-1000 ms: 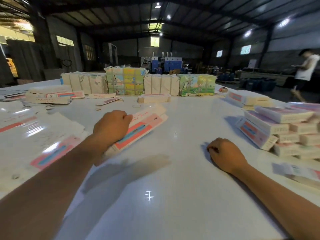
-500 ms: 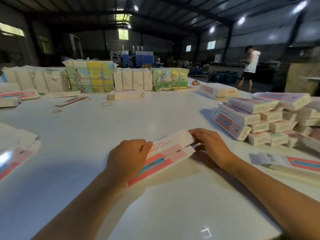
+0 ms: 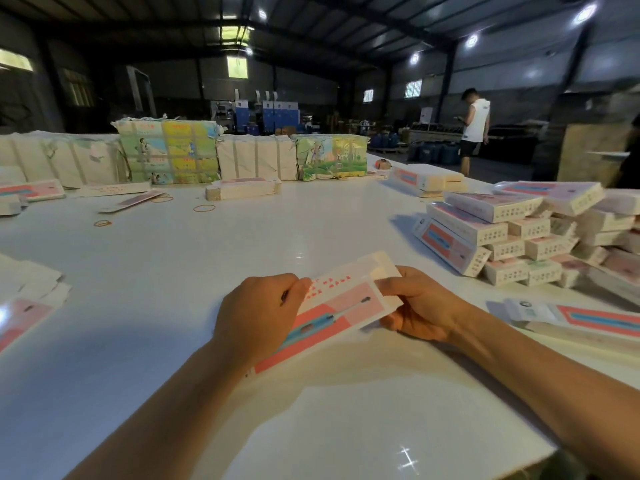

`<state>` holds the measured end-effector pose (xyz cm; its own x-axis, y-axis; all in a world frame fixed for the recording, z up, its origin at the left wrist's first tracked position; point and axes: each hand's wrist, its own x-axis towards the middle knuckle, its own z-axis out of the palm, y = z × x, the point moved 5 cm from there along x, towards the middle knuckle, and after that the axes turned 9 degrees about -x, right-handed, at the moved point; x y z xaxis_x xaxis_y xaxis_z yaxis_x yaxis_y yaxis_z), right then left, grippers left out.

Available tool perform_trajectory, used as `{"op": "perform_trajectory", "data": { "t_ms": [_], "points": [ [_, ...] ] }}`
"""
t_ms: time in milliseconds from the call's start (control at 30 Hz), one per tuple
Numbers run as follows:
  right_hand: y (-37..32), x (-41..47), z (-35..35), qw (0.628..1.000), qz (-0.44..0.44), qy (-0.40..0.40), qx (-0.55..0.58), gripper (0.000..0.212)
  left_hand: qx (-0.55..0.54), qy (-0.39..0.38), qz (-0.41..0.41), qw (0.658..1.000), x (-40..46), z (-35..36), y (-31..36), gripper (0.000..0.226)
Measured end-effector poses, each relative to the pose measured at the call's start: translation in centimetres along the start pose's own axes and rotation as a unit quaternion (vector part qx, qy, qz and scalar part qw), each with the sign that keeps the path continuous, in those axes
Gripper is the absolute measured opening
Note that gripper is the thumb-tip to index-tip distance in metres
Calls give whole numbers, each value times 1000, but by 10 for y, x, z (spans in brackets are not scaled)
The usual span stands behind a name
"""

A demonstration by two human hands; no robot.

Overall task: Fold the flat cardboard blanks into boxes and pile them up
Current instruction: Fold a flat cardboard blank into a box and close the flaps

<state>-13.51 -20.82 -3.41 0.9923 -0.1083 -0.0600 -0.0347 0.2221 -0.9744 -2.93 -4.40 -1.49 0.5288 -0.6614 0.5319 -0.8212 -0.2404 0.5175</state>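
A flat cardboard blank [image 3: 341, 306], white with pink, red and blue print, is held just above the white table [image 3: 242, 244] in front of me. My left hand [image 3: 258, 315] grips its near left part, fingers curled over the top edge. My right hand [image 3: 417, 306] holds its far right end, thumb on top and fingers beneath. A pile of folded boxes [image 3: 512, 237] rises at the right. More flat blanks [image 3: 24, 299] lie at the left edge.
Wrapped bundles of blanks [image 3: 169, 152] line the table's far side, with a small stack [image 3: 242, 188] before them. Rubber bands [image 3: 204, 208] lie scattered. Another blank [image 3: 588, 317] lies at the right. A person in white [image 3: 474, 129] stands beyond the table.
My left hand carried the blank from the left stack to the middle in front of me. My right hand left the table and took hold of the blank's far end, lifting it slightly.
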Motion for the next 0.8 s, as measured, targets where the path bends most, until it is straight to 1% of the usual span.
{"op": "perform_trajectory", "data": {
  "t_ms": [67, 100, 167, 200, 267, 333, 433, 533, 567, 633, 667, 700, 733, 767, 800],
  "points": [
    [-1, 0, 0, 1000, -4, -6, 4, 55, 29, -12, -2, 1000, 2, -2, 3, 50],
    [-2, 0, 0, 1000, -10, -6, 4, 55, 59, -14, 5, 998, 3, -2, 5, 63],
    [-3, 1, -1, 1000, -19, 15, -12, 42, 133, -28, 35, 990, 4, 2, 12, 93],
    [-4, 1, -3, 999, -21, 34, -23, 35, 164, -50, 45, 984, 4, 6, 15, 103],
    [-4, 1, -7, 997, -20, 66, -36, 30, 201, -104, 43, 973, 2, 15, 15, 112],
    [-4, 0, -7, 995, -13, 85, -55, 31, 223, -130, 32, 965, 1, 19, 11, 111],
    [-4, 0, -6, 994, -7, 94, -59, 28, 221, -129, 21, 966, 2, 18, 9, 104],
    [-6, 1, -7, 990, -11, 120, -68, 24, 173, -100, -1, 980, 6, 12, 12, 87],
    [-6, 2, -7, 989, -11, 129, -66, 27, 164, -86, -9, 983, 8, 9, 13, 81],
    [-6, 2, -8, 989, -13, 141, -52, 34, 157, -71, -24, 985, 11, 5, 13, 77],
    [-6, 2, -9, 987, -20, 149, -48, 28, 152, -68, -32, 985, 11, 4, 13, 76],
    [-7, 2, -11, 984, -34, 168, -49, 19, 145, -66, -42, 986, 12, 2, 12, 75],
    [-10, 1, -15, 975, -58, 204, -63, 14, 137, -66, -54, 987, 12, 1, 11, 73],
    [-13, -2, -21, 958, -88, 256, -96, 13, 130, -67, -67, 987, 12, 1, 10, 71],
    [-17, -6, -27, 930, -124, 313, -146, 14, 124, -70, -81, 987, 12, 1, 8, 69]
  ]
}}
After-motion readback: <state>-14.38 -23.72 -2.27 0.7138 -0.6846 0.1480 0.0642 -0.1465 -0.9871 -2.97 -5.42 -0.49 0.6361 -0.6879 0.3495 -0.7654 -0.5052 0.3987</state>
